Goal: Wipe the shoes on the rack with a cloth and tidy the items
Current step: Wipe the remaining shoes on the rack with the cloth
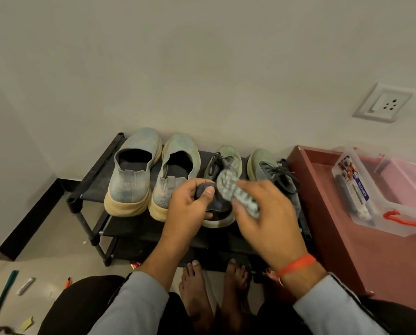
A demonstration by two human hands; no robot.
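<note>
You get a single head-worn view, looking forward and steeply down from close above the shoe rack set against the wall

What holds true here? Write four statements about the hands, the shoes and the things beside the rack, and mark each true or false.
1. The left hand grips the heel of a dark lace-up shoe. True.
2. The right hand holds a cloth. False: it holds a silver blister pack.
3. The slip-on pair stands at the right end of the rack. False: it stands at the left end.
4. A clear box sits on the reddish cabinet beside the rack. True.
</note>
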